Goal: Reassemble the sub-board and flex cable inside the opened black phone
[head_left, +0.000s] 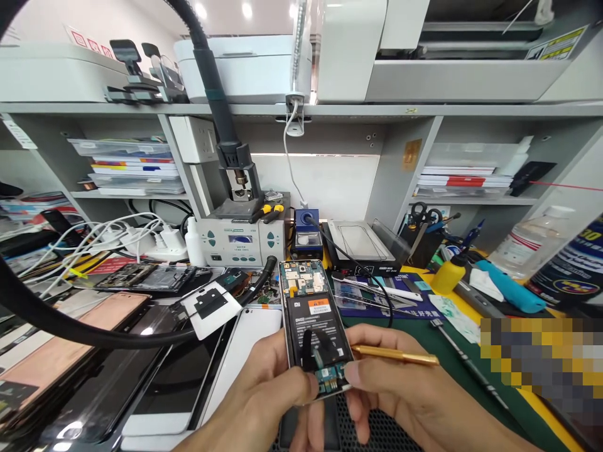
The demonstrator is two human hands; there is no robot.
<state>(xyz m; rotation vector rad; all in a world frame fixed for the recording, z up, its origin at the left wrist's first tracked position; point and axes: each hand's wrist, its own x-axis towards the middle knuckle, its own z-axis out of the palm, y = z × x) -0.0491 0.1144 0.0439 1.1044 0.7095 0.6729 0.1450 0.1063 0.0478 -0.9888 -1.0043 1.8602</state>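
Note:
An opened smartphone (316, 314), its back cover off, is held upright and slightly tilted in front of me. Its black battery (313, 326) and upper circuit board (303, 277) are exposed. My left hand (273, 383) grips the lower left side, the thumb on the small lower board (327, 375). From the right, my right hand (396, 383) has its thumb at the same board's right edge. A slim gold pen-shaped tool (396, 355) lies between that hand's thumb and forefinger; its working tip is hard to make out. Fingers of both hands curl beneath the phone.
Several phones and phone parts (174, 376) crowd the left side. Behind stand a hot-air station (240, 242) and a flat heating plate (360, 242). Tweezers (377, 289), a yellow bottle (447, 276) and a metal rod (466, 361) lie right. A black hose (207, 69) hangs overhead.

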